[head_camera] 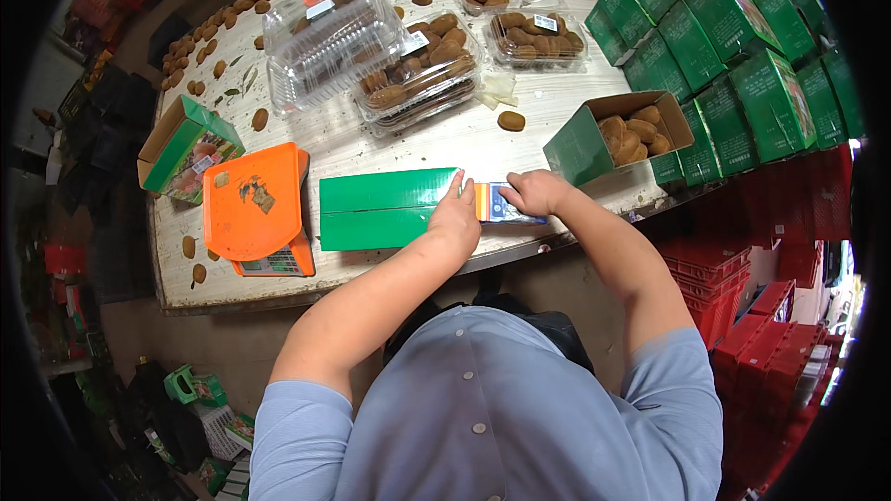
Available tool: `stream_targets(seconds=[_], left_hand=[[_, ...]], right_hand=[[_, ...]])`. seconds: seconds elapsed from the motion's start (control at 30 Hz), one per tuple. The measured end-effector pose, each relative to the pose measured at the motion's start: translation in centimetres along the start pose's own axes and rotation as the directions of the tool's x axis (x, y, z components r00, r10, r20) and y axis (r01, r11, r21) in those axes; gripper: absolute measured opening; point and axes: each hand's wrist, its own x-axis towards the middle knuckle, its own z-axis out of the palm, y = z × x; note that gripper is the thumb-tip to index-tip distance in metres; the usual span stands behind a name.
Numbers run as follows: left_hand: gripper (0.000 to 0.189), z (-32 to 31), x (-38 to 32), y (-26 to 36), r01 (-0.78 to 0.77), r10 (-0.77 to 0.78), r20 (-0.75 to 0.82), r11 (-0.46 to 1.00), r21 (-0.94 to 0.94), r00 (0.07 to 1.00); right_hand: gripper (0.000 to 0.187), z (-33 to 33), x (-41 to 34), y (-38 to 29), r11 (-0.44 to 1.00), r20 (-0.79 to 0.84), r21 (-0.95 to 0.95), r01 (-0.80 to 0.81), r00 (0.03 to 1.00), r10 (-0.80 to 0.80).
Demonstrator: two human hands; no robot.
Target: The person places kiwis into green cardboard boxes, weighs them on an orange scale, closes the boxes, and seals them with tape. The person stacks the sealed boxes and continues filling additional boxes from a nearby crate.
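A closed green cardboard box (pixel 383 210) lies on the table in front of me, a seam running along its upper face. My left hand (pixel 456 217) rests on the box's right end with its fingers extended. At that same end, my right hand (pixel 534 193) grips a blue tape dispenser (pixel 507 205) with an orange part against the box. Left of the box stands an orange weighing scale (pixel 254 202) with dark scraps on its pan. An open green box (pixel 592 146) holding kiwifruit (pixel 633 136) sits to the right of my hands.
Clear plastic clamshells with kiwifruit (pixel 418 76) stand on the table's far side. Loose kiwifruit (pixel 511 121) lie about. Another open green box (pixel 191 149) is at the left. Stacked green boxes (pixel 696 49) fill the right side, with red crates (pixel 710 285) below.
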Motion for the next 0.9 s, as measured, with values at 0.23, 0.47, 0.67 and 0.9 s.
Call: stream_targets(seconds=[0.23,0.47,0.67,0.9], left_hand=[[0.042,-0.5,0.2,0.2,0.047,-0.047,-0.002,0.999,-0.019,0.999],[0.039,1.5,-0.7,-0.2,-0.004,0.045,-0.313,0.992,0.129,0.949],[0.032,1.5,-1.1,-0.3,-0.128,0.152,-0.294,0.987,0.099,0.944],[0.045,2.6,4.2,4.4,-0.230,0.142,0.307,0.935,0.270,0.941]], right_hand=[[0.051,-6.8,2.2,-6.0,0.951,0.167,-0.299,-0.071,0.978,0.125],[0.046,-5.9,2.4,-5.5,0.972,0.085,-0.159,-0.173,0.979,0.188],[0.030,-3.5,4.0,-8.3,0.900,0.107,-0.422,-0.111,0.980,0.170],[0.037,-0.4,3.1,-4.1,0.848,-0.436,-0.227,-0.479,0.829,0.351]])
